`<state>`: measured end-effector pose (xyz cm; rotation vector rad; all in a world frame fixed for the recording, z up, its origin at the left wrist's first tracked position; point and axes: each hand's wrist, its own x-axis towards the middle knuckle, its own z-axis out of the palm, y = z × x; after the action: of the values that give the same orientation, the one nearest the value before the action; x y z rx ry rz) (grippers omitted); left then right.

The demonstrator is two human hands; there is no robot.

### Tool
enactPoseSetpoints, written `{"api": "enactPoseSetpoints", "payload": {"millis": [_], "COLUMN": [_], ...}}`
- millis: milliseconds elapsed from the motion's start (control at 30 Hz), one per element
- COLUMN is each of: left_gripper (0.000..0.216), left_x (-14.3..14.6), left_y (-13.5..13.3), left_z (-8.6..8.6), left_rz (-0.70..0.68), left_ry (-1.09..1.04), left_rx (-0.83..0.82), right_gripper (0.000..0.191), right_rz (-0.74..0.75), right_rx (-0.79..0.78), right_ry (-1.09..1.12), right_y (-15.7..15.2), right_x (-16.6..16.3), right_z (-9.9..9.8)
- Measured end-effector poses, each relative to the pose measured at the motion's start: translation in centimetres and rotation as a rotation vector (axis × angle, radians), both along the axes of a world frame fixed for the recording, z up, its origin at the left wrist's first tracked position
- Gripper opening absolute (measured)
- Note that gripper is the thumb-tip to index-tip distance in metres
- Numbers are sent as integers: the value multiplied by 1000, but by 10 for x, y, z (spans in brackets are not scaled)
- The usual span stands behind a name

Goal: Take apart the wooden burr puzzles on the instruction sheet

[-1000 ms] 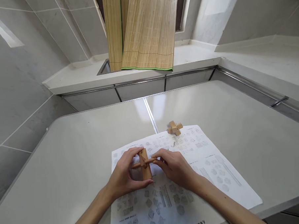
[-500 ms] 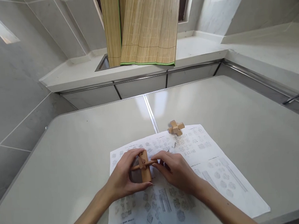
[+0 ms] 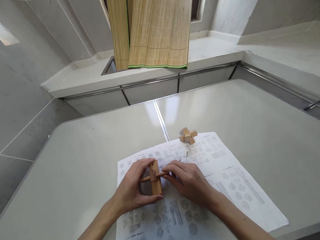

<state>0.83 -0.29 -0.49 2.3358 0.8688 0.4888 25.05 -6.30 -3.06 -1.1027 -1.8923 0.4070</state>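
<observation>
A wooden puzzle (image 3: 157,185) made of a flat block crossed by a thin rod and a small notched piece is held above the printed sheet. My left hand (image 3: 132,185) grips the block between thumb below and fingers above. The fingertips of my right hand (image 3: 187,179) pinch the right end of the wooden rod (image 3: 162,174), which passes across the block. Its left end reaches toward my left palm. Beyond my hands, a second, lighter wooden burr puzzle (image 3: 188,135) rests at the sheet's far edge.
Under my hands lies a large white sheet (image 3: 232,201) printed with puzzle diagrams. It lies on a pale table (image 3: 72,166) with a metal seam (image 3: 161,120). Behind are a white counter (image 3: 210,50) and a hanging bamboo mat (image 3: 158,35).
My hands keep almost the same hold. The notched piece on the rod appears slightly turned; otherwise the view has only shifted a little.
</observation>
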Motion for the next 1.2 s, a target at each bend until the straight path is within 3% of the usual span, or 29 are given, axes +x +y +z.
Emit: {"api": "enactPoseSetpoints", "payload": {"millis": [833,1200], "left_gripper": [90,70], "left_x": [0,5], "left_y": [-1,-2], "left_z": [-1,5], "left_rz": [67,42], "left_ry": [-25,-41], "left_rx": [34,59], "right_gripper": [13,12], "right_rz": [116,158], "right_rx": [-114,-222], "right_ry": [96,181], "right_y": [-4,-6], "right_x": [3,4], "right_z": [0,5]}}
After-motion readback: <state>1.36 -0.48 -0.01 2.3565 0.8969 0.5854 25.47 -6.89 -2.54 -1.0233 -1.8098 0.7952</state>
